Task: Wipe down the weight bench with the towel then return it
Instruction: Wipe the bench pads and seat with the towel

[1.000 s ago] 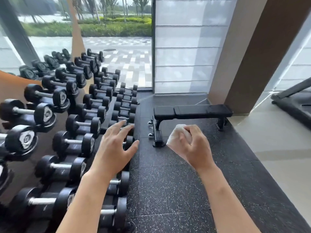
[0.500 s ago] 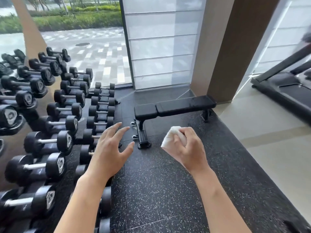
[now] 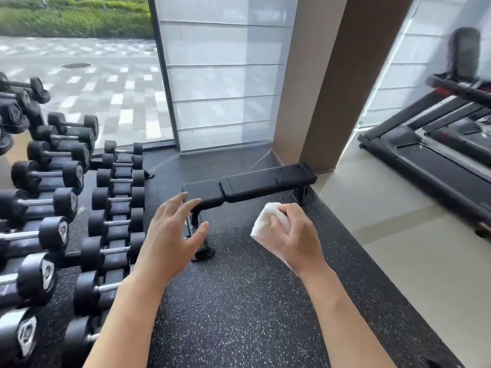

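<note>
Your right hand (image 3: 295,235) grips the bunched white towel (image 3: 265,224) in curled fingers, in the air in front of the bench (image 3: 265,181). Your left hand (image 3: 170,235) hovers with fingers spread, holding nothing

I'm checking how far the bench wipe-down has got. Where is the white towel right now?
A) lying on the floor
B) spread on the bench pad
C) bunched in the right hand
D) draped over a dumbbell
C: the white towel is bunched in the right hand, held in the air short of the weight bench; the left hand holds nothing.
</note>
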